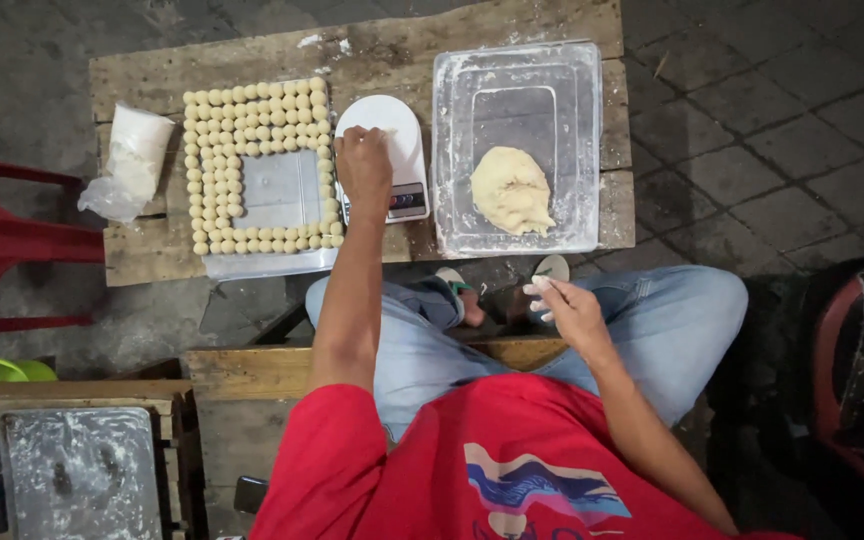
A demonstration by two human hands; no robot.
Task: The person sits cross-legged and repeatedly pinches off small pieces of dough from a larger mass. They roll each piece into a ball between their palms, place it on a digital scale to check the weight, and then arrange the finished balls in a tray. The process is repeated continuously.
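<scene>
My right hand pinches a small dough bit near my knee. Left hand is loosely closed over the white scale, apparently setting a piece: centre it, lift clear, read. Dough lump sits in the clear tub, dough balls line the tray.

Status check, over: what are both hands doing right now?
Left hand resting on the white kitchen scale. Right hand pinching a small pale dough piece above the lap. Big dough lump sits in the clear plastic tub. Nothing blocking.
</scene>
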